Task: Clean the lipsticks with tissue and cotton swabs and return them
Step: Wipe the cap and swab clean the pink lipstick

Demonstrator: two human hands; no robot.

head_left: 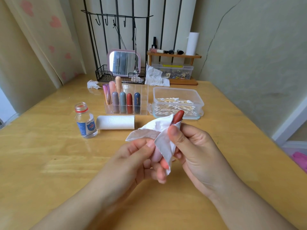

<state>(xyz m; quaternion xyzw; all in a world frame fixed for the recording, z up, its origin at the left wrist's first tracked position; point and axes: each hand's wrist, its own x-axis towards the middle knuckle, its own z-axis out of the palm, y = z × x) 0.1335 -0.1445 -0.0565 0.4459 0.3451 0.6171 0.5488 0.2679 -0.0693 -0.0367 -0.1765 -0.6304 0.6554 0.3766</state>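
White tissue wrapped round a red lipstick, pinched by both the left hand and right hand, in front of the clear organiser holding seven lipsticks, cotton swabs in the tub right of it

A single head-worn camera looks forward and down from close above the two hands' grip on the tissue, the tabletop spreading beyond that grip to the far wall.
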